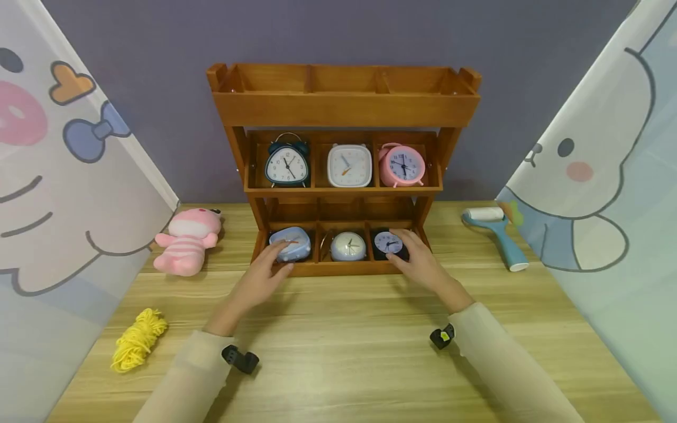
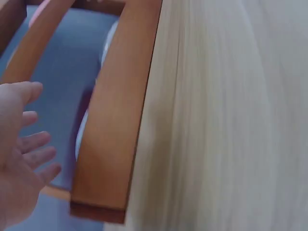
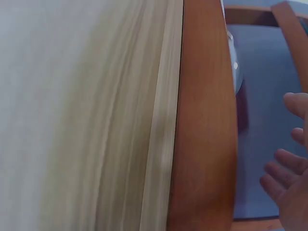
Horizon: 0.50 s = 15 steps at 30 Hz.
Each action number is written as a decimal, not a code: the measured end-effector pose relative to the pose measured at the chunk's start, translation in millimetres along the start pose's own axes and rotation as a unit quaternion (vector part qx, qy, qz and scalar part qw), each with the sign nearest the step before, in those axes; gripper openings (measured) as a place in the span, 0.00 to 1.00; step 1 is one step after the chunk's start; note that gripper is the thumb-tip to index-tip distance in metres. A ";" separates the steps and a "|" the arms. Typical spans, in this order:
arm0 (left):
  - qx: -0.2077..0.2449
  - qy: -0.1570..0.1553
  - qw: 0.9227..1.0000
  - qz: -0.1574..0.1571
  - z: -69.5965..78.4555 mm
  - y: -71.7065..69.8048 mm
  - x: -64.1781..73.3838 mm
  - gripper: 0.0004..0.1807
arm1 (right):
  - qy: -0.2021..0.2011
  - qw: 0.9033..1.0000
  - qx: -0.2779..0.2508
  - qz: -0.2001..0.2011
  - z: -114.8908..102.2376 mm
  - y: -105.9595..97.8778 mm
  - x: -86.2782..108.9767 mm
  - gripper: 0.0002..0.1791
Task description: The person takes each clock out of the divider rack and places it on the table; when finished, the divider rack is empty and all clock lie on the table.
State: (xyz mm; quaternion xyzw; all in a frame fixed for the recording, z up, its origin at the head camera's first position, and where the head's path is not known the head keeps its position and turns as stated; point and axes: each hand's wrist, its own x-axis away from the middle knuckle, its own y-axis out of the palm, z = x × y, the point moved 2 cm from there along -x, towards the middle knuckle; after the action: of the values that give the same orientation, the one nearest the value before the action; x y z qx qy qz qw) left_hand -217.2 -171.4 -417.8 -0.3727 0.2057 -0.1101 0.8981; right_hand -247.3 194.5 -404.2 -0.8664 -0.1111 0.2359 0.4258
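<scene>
My left hand (image 1: 259,282) reaches over the front of a wooden rack (image 1: 344,108), its fingers at a blue alarm clock (image 1: 297,251) in the bottom left compartment. In the left wrist view its fingers (image 2: 36,141) are spread and loosely bent. On the other side, my right hand (image 1: 423,267) has thumb and forefinger at the edges of a black alarm clock (image 1: 388,242) in the bottom right compartment. The right wrist view shows its fingers (image 3: 284,166) apart and relaxed. Between the two hands sits a round light-blue clock (image 1: 348,247).
The middle shelf holds a dark green clock (image 1: 287,165), a white square clock (image 1: 349,166) and a pink clock (image 1: 403,165). Left of the rack lie a pink plush toy (image 1: 186,242) and yellow yarn (image 1: 139,341). A blue-handled lint roller (image 1: 502,235) lies right. Printed panels flank the table.
</scene>
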 end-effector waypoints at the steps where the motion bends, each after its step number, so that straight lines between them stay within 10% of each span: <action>1: 0.004 -0.011 1.000 0.014 -4.8 -2.7 -0.1 0.30 | 0.012 1.000 -0.004 -0.001 3.7 0.6 -3.2 0.32; 8: 0.028 -0.107 0.990 0.082 -38.4 -14.5 0.8 0.28 | 0.100 0.994 0.000 -0.039 20.9 7.1 -25.9 0.40; 15: 0.086 -0.160 0.980 0.081 -54.7 -13.7 1.3 0.28 | 0.149 0.984 0.008 -0.100 31.0 9.9 -41.7 0.47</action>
State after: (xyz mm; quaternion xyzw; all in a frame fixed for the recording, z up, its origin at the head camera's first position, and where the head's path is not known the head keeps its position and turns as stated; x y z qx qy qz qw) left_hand -241.4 -215.5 -443.3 -0.2889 0.0788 0.0065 0.9541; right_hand -299.0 193.3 -415.2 -0.8729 -0.1306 0.0613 0.4662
